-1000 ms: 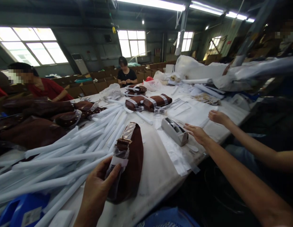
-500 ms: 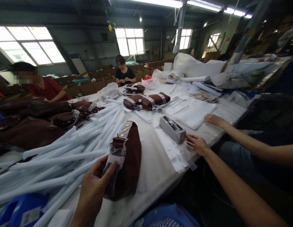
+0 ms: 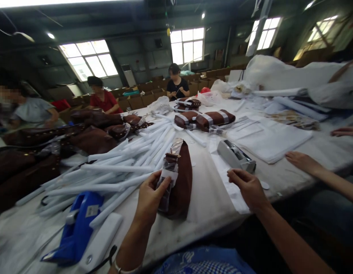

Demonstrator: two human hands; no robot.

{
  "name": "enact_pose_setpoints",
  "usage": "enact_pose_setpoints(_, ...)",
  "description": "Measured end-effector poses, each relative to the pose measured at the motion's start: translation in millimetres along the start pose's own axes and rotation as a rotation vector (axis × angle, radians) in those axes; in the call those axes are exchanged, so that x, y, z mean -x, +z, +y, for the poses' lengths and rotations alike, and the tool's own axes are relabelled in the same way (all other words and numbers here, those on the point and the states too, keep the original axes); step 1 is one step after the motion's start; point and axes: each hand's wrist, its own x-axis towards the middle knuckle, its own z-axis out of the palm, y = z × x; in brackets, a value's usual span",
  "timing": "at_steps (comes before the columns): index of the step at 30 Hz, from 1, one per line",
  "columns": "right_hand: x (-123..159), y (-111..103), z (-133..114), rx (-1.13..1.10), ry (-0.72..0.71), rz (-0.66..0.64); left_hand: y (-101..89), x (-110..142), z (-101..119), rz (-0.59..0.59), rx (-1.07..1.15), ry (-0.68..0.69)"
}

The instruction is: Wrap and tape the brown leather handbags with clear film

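My left hand (image 3: 150, 198) grips the near end of a brown bag (image 3: 184, 179), which lies on the white-covered table. Its thumb presses a white band on the plastic-wrapped strap (image 3: 169, 167), just below a metal buckle. Fingers pinched together, my right hand (image 3: 247, 188) is just in front of the grey tape dispenser (image 3: 236, 156). Whatever lies between those fingertips is too small to make out. Under that hand lie flat white plastic sheets (image 3: 235, 198).
White foam-like rolls (image 3: 119, 177) spread left of the bag, beside a blue tape dispenser (image 3: 79, 228). Wrapped brown bags (image 3: 216, 120) lie farther back; more brown bags (image 3: 88, 139) pile at left. A co-worker's hand (image 3: 303, 161) rests near white sheets (image 3: 279, 140). Other people sit across the table.
The view has turned left, bringing the blue dispenser and another person further into sight. My right hand has come away from the grey dispenser's end towards the bag. The left keeps its grip.
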Motion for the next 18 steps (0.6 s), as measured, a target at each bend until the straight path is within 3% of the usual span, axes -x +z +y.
enact_pose_setpoints(4,42,79,-60,-0.075,-0.133,-0.452,2.7,4,-1,-0.005,-0.032,0.033)
enact_pose_setpoints(6,51,108,-74,-0.123,-0.126,-0.545,2.9,6,-2,-0.008,-0.067,0.053)
enact_pose_setpoints(8,53,127,-75,-0.127,-0.099,-0.56,2.5,7,-4,-0.018,-0.098,0.076)
enact_pose_setpoints(12,48,143,-61,-0.013,-0.089,-0.485,0.6,7,-7,-0.044,-0.098,0.083)
enact_pose_setpoints(15,46,142,-58,0.097,-0.151,-0.457,-1.6,7,-7,-0.056,-0.061,0.079)
enact_pose_setpoints(18,47,136,-56,0.165,-0.214,-0.509,-3.9,10,-4,-0.093,-0.002,0.076)
